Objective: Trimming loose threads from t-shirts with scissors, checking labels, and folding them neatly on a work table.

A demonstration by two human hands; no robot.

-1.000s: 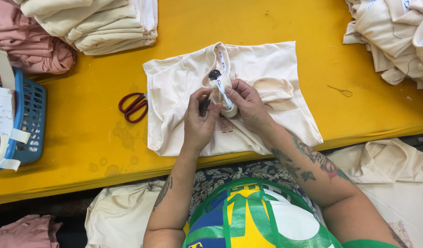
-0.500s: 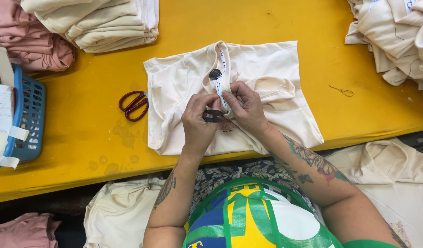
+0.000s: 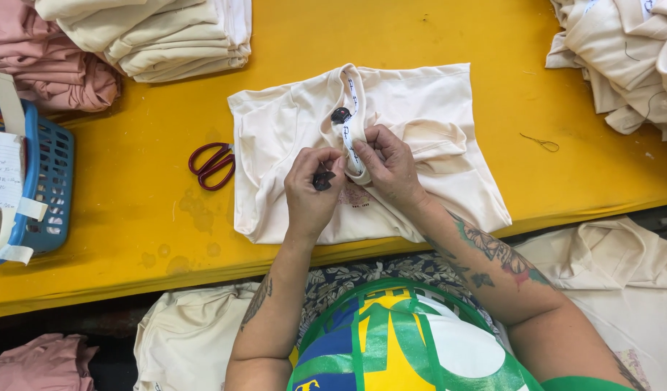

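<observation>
The left hand (image 3: 311, 190) pinches a small dark button (image 3: 323, 179) against the cream folded shirt's (image 3: 420, 116) placket; the right hand (image 3: 388, 165) pinches the printed white band (image 3: 350, 108), steadying it.

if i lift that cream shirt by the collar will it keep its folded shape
Probably not. The folded cream cotton shirt looks thin and already wrinkles under the left hand and right hand, so it would likely droop and unfold. It seems light, and unlikely to slide freely.

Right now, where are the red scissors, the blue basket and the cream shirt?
red scissors (image 3: 211, 165), head view, on the handles.
blue basket (image 3: 52, 190), head view, on its side wall.
cream shirt (image 3: 427, 108), head view, on bare fabric.
</observation>
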